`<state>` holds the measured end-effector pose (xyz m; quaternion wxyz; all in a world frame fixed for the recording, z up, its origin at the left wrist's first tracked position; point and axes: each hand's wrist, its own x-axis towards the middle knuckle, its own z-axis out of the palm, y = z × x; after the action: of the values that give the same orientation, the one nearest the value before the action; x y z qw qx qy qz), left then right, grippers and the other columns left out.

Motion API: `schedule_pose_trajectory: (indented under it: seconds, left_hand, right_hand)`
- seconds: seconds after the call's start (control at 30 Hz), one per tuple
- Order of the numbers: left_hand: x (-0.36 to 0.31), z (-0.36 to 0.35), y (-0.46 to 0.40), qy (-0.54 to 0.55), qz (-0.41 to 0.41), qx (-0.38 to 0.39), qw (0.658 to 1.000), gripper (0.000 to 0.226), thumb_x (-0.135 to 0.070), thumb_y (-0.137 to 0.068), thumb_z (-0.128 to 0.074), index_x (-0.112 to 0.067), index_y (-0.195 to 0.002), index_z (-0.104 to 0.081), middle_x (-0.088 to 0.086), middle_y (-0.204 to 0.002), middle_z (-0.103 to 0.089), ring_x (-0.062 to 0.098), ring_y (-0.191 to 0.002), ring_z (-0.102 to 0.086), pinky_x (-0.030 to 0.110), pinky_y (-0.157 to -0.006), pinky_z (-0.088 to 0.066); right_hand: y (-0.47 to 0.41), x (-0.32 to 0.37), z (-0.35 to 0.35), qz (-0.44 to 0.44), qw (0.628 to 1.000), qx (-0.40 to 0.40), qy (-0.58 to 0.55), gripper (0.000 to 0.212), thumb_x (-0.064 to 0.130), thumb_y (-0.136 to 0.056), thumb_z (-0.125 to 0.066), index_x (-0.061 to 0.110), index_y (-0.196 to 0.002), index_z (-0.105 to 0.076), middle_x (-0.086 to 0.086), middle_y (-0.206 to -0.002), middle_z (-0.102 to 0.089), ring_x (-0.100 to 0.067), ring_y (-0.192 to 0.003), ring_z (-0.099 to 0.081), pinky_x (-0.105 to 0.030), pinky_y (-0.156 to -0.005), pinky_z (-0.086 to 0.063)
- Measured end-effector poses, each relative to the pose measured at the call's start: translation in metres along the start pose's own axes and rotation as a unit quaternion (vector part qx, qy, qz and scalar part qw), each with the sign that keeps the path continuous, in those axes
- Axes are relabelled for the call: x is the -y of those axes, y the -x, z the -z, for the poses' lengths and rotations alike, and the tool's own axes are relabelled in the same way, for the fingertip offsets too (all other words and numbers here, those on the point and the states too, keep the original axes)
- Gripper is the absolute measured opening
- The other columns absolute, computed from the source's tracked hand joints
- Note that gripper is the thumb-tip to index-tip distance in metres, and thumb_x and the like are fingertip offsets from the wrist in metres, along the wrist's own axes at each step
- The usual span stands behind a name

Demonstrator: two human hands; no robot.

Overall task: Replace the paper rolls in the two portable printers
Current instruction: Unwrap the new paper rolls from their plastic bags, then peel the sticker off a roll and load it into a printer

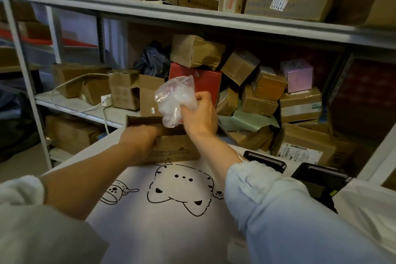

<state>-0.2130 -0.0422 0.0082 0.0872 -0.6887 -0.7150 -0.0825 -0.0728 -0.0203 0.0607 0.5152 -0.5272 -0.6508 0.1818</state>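
Observation:
An open brown cardboard box (173, 150) sits at the far edge of the white table (167, 231). My left hand (139, 141) grips the box's left side. Just above the box, my right hand (200, 113) is closed on a crumpled clear plastic bag (174, 98); what is inside the bag cannot be made out. Two black portable printers lie to the right on the table, one (265, 159) near my right forearm and another (321, 178) further right; both show a silver strip along the top.
Grey metal shelving (192, 17) stands right behind the table, crowded with cardboard boxes, a red box (203, 81) and a pink box (297, 77). A white power strip (106, 100) with cable lies on the left shelf. The table cover carries a cartoon cat drawing (182, 188).

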Motion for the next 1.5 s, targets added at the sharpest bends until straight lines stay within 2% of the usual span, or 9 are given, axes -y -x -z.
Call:
schedule_pose_trajectory:
  seconds: [0.23,0.43,0.53,0.67,0.77,1.0,1.2,1.37,1.5]
  left_hand:
    - [0.017,0.033,0.018,0.112,-0.187,0.093,0.971,0.022,-0.022,-0.091,-0.056,-0.028,-0.112,-0.061,-0.009,-0.115,-0.06,0.011,-0.106,-0.056,0.024,-0.088,-0.043]
    - [0.018,0.018,0.029,-0.006,-0.258,-0.028,0.966,0.04,-0.034,-0.082,-0.066,-0.03,-0.119,-0.051,-0.003,-0.135,-0.039,0.015,-0.121,-0.044,0.03,-0.095,-0.048]
    - [0.006,0.012,0.027,-0.004,-0.251,0.054,0.966,0.059,-0.042,-0.083,-0.064,-0.027,-0.133,-0.037,-0.004,-0.132,-0.049,0.014,-0.12,-0.048,0.033,-0.099,-0.045]
    - [-0.013,0.017,0.003,0.024,-0.2,0.165,0.965,0.041,-0.029,-0.088,-0.061,-0.022,-0.126,-0.048,-0.001,-0.129,-0.054,0.019,-0.122,-0.05,0.033,-0.105,-0.04]
    - [-0.02,0.021,-0.018,0.068,-0.185,0.223,0.955,0.057,-0.025,-0.085,-0.065,-0.022,-0.136,-0.041,0.001,-0.141,-0.044,0.024,-0.133,-0.039,0.042,-0.113,-0.031]
    - [-0.029,0.003,-0.035,-0.048,-0.086,-0.021,0.995,0.054,-0.024,-0.087,-0.059,-0.021,-0.134,-0.033,0.009,-0.124,-0.052,0.029,-0.113,-0.053,0.043,-0.09,-0.049]
    - [-0.022,0.003,-0.044,-0.132,-0.055,0.0,0.99,0.043,-0.017,-0.088,-0.057,-0.022,-0.128,-0.043,0.006,-0.129,-0.051,0.027,-0.121,-0.046,0.041,-0.095,-0.047]
    - [-0.018,-0.005,-0.034,-0.107,-0.01,-0.007,0.994,0.064,-0.02,-0.083,-0.063,-0.023,-0.139,-0.031,0.011,-0.138,-0.041,0.031,-0.132,-0.036,0.048,-0.106,-0.036]
    - [-0.037,0.0,-0.02,-0.082,-0.032,-0.088,0.992,0.081,-0.023,-0.084,-0.06,-0.022,-0.149,-0.012,0.013,-0.14,-0.039,0.033,-0.131,-0.036,0.05,-0.112,-0.029]
  right_hand:
    - [-0.005,-0.011,-0.02,-0.011,0.945,0.288,0.155,0.01,0.011,-0.082,-0.065,0.02,-0.082,-0.06,-0.005,-0.087,-0.062,-0.029,-0.087,-0.06,-0.032,-0.064,-0.047]
    - [0.014,-0.011,0.0,-0.128,0.785,0.564,0.22,0.038,0.018,-0.098,-0.045,0.01,-0.136,-0.045,-0.013,-0.119,-0.054,-0.03,-0.11,-0.055,-0.036,-0.09,-0.046]
    - [0.019,-0.019,0.008,-0.173,0.823,0.533,0.089,0.034,0.032,-0.102,-0.036,0.019,-0.132,-0.045,-0.01,-0.117,-0.057,-0.029,-0.103,-0.057,-0.037,-0.088,-0.047]
    - [0.01,-0.022,0.006,-0.022,0.913,0.351,0.208,0.036,0.046,-0.096,-0.04,0.019,-0.082,-0.06,-0.005,-0.091,-0.064,-0.027,-0.09,-0.058,-0.031,-0.068,-0.044]
    - [-0.003,-0.029,0.014,0.064,0.929,0.268,0.248,0.057,0.074,-0.08,-0.044,0.025,-0.092,-0.069,0.0,-0.1,-0.066,-0.022,-0.098,-0.058,-0.037,-0.079,-0.05]
    - [-0.011,-0.073,0.033,0.04,0.924,0.278,0.26,0.061,0.034,-0.086,-0.066,0.02,-0.141,-0.041,-0.009,-0.142,-0.045,-0.03,-0.131,-0.042,-0.041,-0.107,-0.039]
    - [-0.01,-0.084,0.019,0.019,0.958,0.187,0.216,0.047,0.011,-0.092,-0.054,0.02,-0.138,-0.047,-0.011,-0.136,-0.05,-0.032,-0.125,-0.048,-0.042,-0.1,-0.044]
    - [0.001,-0.071,0.017,-0.02,0.947,0.269,0.176,0.078,0.015,-0.094,-0.054,0.021,-0.154,-0.005,-0.011,-0.15,-0.037,-0.03,-0.132,-0.043,-0.043,-0.104,-0.042]
    - [0.003,-0.06,0.047,-0.028,0.962,0.217,0.166,0.064,0.017,-0.094,-0.055,0.016,-0.15,-0.025,-0.01,-0.147,-0.042,-0.03,-0.134,-0.041,-0.041,-0.108,-0.039]
